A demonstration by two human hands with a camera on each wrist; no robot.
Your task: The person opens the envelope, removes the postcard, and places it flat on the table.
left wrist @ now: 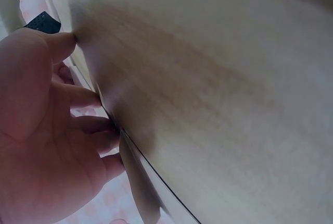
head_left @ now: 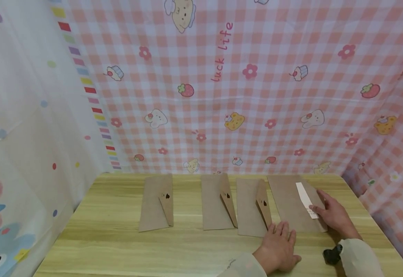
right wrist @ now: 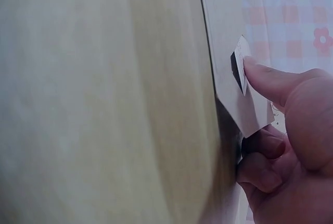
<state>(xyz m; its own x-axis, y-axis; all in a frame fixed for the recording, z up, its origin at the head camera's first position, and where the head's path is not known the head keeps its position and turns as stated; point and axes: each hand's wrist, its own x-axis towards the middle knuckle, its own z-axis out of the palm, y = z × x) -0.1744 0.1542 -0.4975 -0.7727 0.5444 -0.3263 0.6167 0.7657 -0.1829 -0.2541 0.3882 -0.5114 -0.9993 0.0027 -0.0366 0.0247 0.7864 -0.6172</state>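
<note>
At the right of the table lies a brown paper envelope (head_left: 286,204), with a white paper strip (head_left: 303,196) on top of it. My right hand (head_left: 335,214) pinches the envelope's right edge. Its thumb (right wrist: 265,81) presses on the strip while the other fingers curl at the envelope's underside. With fingers spread, my left hand (head_left: 278,246) rests palm down on the table. Its fingertips reach the lower right corner of another brown envelope (head_left: 250,207), whose pointed flap, marked with a dark heart, stands partly raised.
Two more brown envelopes with part-raised flaps, one left of centre (head_left: 153,204) and one nearer the middle (head_left: 213,204), lie on the wooden table (head_left: 118,250). Behind hangs a pink checked cloth (head_left: 205,127); a white dotted cloth (head_left: 32,115) hangs at left.
</note>
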